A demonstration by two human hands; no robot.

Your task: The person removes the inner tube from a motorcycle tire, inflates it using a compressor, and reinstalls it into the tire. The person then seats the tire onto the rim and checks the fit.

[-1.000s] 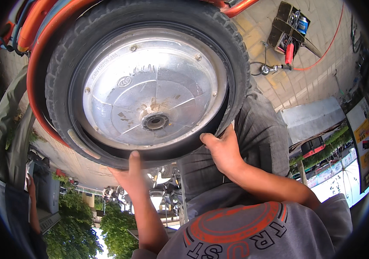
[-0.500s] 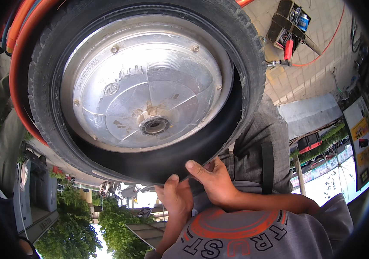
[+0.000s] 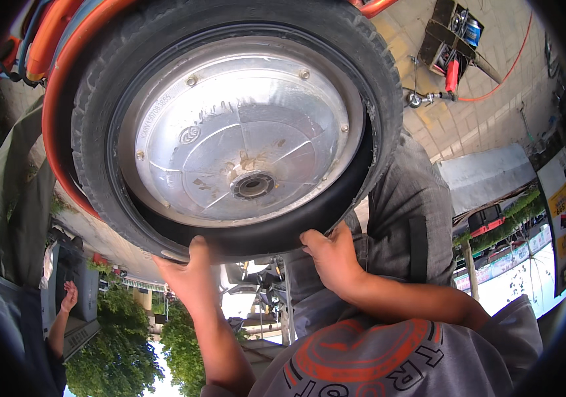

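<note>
A scooter-type wheel with a silver metal hub (image 3: 236, 132) and a black treaded tire (image 3: 94, 132) fills the upper middle of the view. Along its near side the tire's edge stands away from the rim, and a smooth black surface, perhaps an inner tube, shows in the gap. At the near left, my left hand (image 3: 192, 274) grips the tire's edge, thumb on top and fingers partly hidden underneath. My right hand (image 3: 336, 263) closes on that same edge farther right, with its thumb and forefinger at the tire wall. An orange curved fender (image 3: 50, 126) runs round the tire's left side.
On the paving at the upper right are a tool box (image 3: 443, 36), a red-handled air tool (image 3: 452, 76) with a gauge (image 3: 415, 100), and a red hose (image 3: 505, 83). Another person's trouser leg (image 3: 15, 172) and hand (image 3: 69, 296) show at left. My leg (image 3: 409, 192) is beside the wheel.
My left hand has slid left along the tire's edge, away from my right hand. The wheel sits slightly farther right in view. Another person's hand has appeared at the left.
</note>
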